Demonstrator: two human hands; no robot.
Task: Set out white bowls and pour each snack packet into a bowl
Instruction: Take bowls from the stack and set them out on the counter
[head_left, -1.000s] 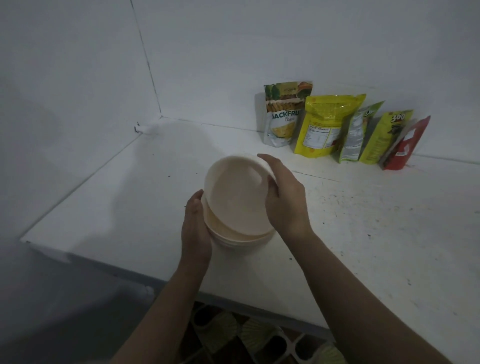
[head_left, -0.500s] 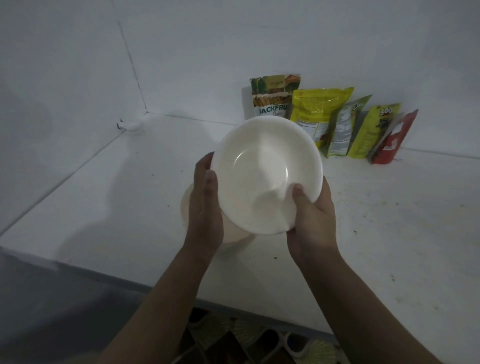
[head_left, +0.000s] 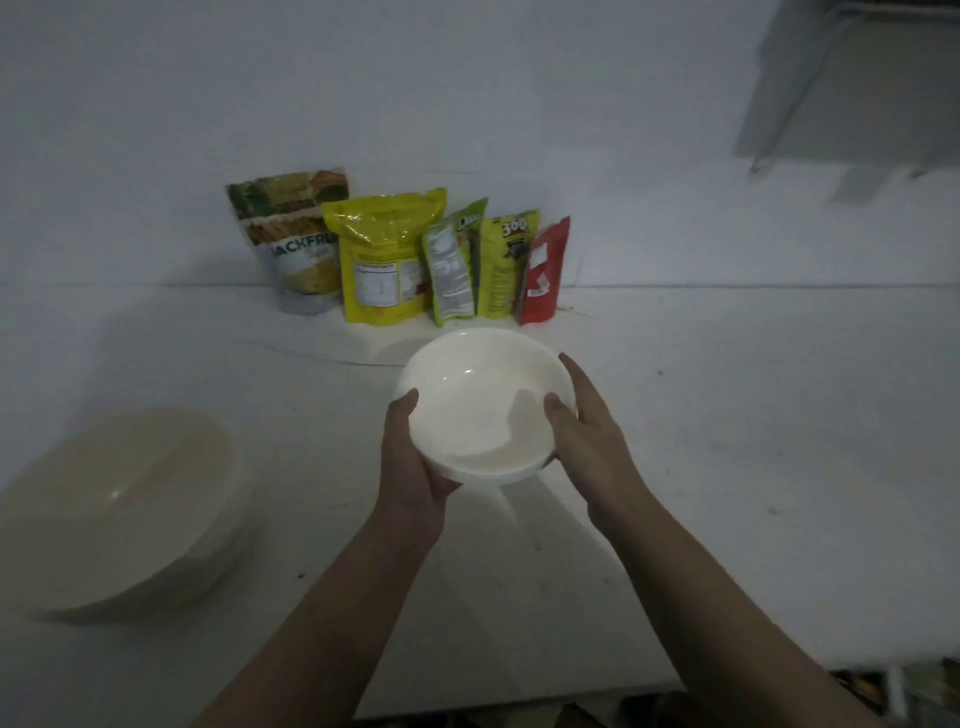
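I hold a white bowl (head_left: 480, 402) with both hands just above the white counter, in front of the snack packets. My left hand (head_left: 413, 462) grips its near left rim and my right hand (head_left: 587, 431) its right rim, thumb inside. The stack of remaining white bowls (head_left: 111, 512) sits at the left. Several snack packets lean on the back wall: a jackfruit pouch (head_left: 296, 244), a yellow pouch (head_left: 384, 254), a green-grey packet (head_left: 454, 262), a yellow-green packet (head_left: 506, 260) and a red packet (head_left: 543, 270).
The white counter (head_left: 727, 441) stretches right and forward, its front edge near the bottom. A grey cabinet (head_left: 857, 78) hangs at the upper right. Patterned floor shows below the counter edge.
The top bowl came off the stack and moved right and forward toward the packets. My view has shifted right, leaving the stack at the left.
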